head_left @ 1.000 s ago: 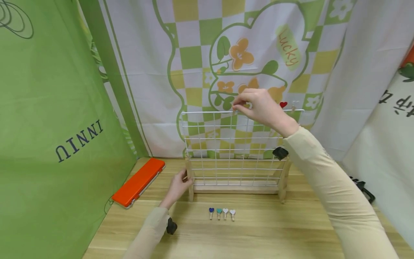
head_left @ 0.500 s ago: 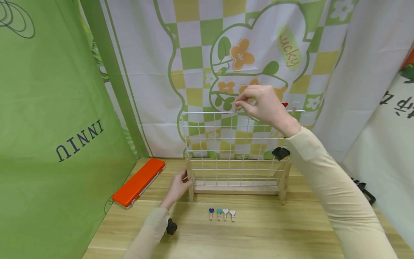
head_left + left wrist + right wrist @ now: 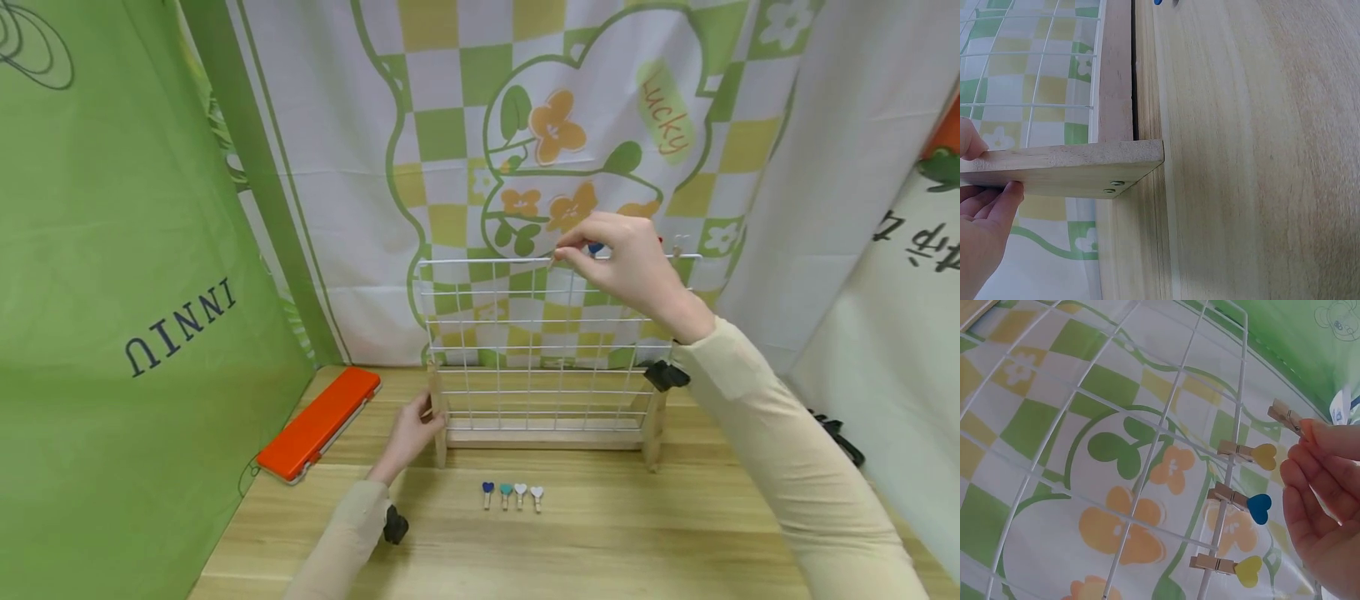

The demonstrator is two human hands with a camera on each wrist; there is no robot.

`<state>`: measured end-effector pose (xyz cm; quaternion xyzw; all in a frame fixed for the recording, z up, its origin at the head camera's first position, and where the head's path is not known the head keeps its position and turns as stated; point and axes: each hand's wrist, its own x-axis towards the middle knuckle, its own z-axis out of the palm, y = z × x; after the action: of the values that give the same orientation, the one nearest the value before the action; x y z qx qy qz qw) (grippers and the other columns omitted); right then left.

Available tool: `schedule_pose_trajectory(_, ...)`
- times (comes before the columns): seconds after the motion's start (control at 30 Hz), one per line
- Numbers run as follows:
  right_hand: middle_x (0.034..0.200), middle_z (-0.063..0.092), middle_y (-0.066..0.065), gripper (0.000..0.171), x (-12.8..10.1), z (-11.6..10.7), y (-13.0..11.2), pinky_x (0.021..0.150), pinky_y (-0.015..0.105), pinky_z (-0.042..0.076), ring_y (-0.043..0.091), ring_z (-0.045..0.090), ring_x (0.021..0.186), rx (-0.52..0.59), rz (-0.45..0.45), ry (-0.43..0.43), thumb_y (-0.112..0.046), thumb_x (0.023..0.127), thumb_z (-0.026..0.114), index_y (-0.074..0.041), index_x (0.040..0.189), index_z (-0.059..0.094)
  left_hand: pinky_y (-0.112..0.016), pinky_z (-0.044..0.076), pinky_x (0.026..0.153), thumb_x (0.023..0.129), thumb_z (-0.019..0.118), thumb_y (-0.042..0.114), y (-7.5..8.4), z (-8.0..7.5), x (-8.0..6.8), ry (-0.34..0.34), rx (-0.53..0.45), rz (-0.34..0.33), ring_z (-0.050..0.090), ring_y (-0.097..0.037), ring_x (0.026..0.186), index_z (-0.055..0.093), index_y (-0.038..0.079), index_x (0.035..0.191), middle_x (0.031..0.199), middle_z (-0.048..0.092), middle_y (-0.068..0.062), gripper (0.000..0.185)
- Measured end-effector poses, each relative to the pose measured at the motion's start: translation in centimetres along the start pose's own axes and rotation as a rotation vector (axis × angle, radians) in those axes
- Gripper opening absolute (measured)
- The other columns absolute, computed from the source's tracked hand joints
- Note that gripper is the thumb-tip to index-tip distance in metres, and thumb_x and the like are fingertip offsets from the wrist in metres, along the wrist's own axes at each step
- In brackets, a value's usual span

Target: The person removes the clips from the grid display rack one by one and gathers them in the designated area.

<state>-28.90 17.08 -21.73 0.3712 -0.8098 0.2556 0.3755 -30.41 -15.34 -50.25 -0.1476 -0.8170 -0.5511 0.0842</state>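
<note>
**Clothespin held at top wire of grid rack**

The right hand [image 3: 633,262] is raised to the top wire of the wire rack [image 3: 536,346], fingers curled, pinching a small wooden clothespin [image 3: 1286,416] between thumb and fingertips just beside that wire. Three heart-topped pins are clipped on the same wire close to the hand: a yellow one [image 3: 1250,453], a blue one [image 3: 1241,502] and another yellow one [image 3: 1227,567]. The left hand [image 3: 411,433] grips the rack's wooden foot [image 3: 1079,169] at its left end, thumb above and fingers below. The rack stands upright on the wooden surface [image 3: 600,542]. Four loose heart pins [image 3: 512,495] lie in a row in front of it. An orange case [image 3: 318,423] lies at the left edge
</note>
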Motion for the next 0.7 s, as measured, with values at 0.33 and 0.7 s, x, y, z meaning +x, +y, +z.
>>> schedule_pose_trajectory(0.33, 0.083, 0.075, 0.004, 0.009, -3.5, 1.1, 0.1, 0.068, 0.021, 0.052, 0.017, 0.069, 0.076, 0.028, -0.028, -0.046, -0.002, 0.082, 0.077, -0.008, 0.089, 0.077, -0.048, 0.055, 0.1, 0.089, 0.059, -0.004, -0.1, 0.0, 0.2, 0.019, -0.001, -0.054, 0.057, -0.044, 0.126, 0.049, -0.011, 0.139, 0.132, 0.059, -0.033, 0.051)
schedule_pose_trajectory(0.7, 0.08, 0.073, 0.002, 0.008, -10.9, 6.1, 0.8, 0.06, 0.024, 0.058, 0.012, 0.068, 0.071, 0.071, 0.031, -0.202, -0.005, 0.08, 0.079, -0.008, 0.086, 0.075, -0.054, 0.055, 0.099, 0.089, 0.056, -0.006, -0.2, 0.4, 0.3, 0.028, 0.032, -0.049, 0.056, -0.047, 0.126, 0.049, -0.015, 0.136, 0.132, 0.057, -0.036, 0.048)
